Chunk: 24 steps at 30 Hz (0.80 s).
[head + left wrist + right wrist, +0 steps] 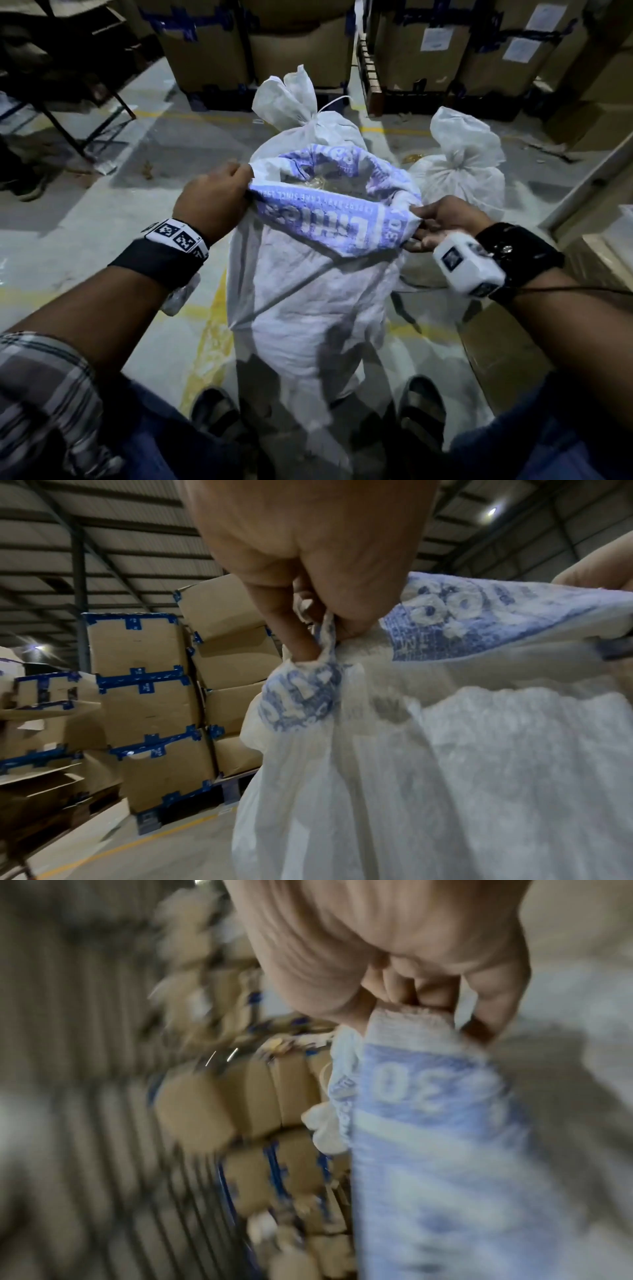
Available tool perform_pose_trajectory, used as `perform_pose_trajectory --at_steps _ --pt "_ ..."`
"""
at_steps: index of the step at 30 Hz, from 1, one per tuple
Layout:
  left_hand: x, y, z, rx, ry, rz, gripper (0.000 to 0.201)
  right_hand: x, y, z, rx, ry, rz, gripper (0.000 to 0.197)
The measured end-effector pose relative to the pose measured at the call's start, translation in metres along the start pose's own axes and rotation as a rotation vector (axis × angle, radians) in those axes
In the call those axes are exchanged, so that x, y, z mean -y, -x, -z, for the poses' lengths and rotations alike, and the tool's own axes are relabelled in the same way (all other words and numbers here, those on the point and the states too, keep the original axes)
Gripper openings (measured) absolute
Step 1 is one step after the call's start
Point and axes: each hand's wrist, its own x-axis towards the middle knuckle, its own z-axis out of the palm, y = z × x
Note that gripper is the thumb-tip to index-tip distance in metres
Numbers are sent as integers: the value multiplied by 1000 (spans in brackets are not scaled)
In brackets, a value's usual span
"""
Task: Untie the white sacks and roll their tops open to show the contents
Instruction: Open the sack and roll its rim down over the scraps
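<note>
A tall white sack [308, 308] stands on the floor between my feet, untied, its top folded outward so the blue-printed inner side [318, 219] shows. My left hand [219, 198] pinches the left side of the rolled rim [308, 696]. My right hand [435, 222] grips the right side of the rim [411, 1085], seen blurred in the right wrist view. Pale yellowish contents [329, 186] show inside the mouth. Behind it stand two tied white sacks, one straight behind [294, 99] and one to the right [462, 161].
Stacked cardboard boxes [212, 44] with blue tape line the back; more boxes [143, 674] rise on the left. A black metal table frame [68, 120] stands at the left. Yellow lines [209, 329] mark the concrete floor. My sandalled feet [421, 407] flank the sack.
</note>
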Motion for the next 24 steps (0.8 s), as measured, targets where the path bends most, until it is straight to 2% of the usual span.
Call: perform_pose_trajectory --at_steps 2,4,6,8,10,12,14,15,16,17,18,19,20,22,24 --pt "8 2 -6 -41 -70 28 17 8 -3 4 2 -194 -10 19" --pt "11 8 -14 -46 -123 49 26 9 -6 1 -7 -290 1 30" --pt "8 15 -25 6 -100 23 40 4 -5 -7 -18 -221 22 37" --pt "0 21 -31 90 -59 -47 48 -2 -7 -10 -88 -91 113 32" --pt "-10 22 -31 123 -10 -120 45 -5 -12 -10 -263 122 277 30" --pt "-19 17 -25 143 14 -140 37 -7 -14 -8 -466 536 492 37" --pt "-25 11 -18 134 22 -156 39 -10 -5 -10 -640 989 791 39" --pt "-27 8 -14 132 21 -162 35 -13 2 -13 -677 1148 978 38" --pt "-29 6 -11 128 25 -168 28 -15 11 -18 -629 1237 1148 34" --pt "-31 4 -8 125 26 -170 22 -17 20 -23 -483 1281 1254 31" --pt "-33 2 -6 113 27 -174 19 -21 28 -29 -294 1310 1284 34" --pt "-35 1 -4 111 32 -172 17 -26 33 -34 -137 1360 1251 41" --pt "-37 0 -2 110 43 -169 16 -32 35 -40 -51 1463 1193 47" --pt "-39 -1 -1 95 62 -187 17 -41 34 -47 -64 1663 1159 45" --pt "-41 -1 -1 83 65 -219 23 -41 32 -48 -145 1678 1175 32"
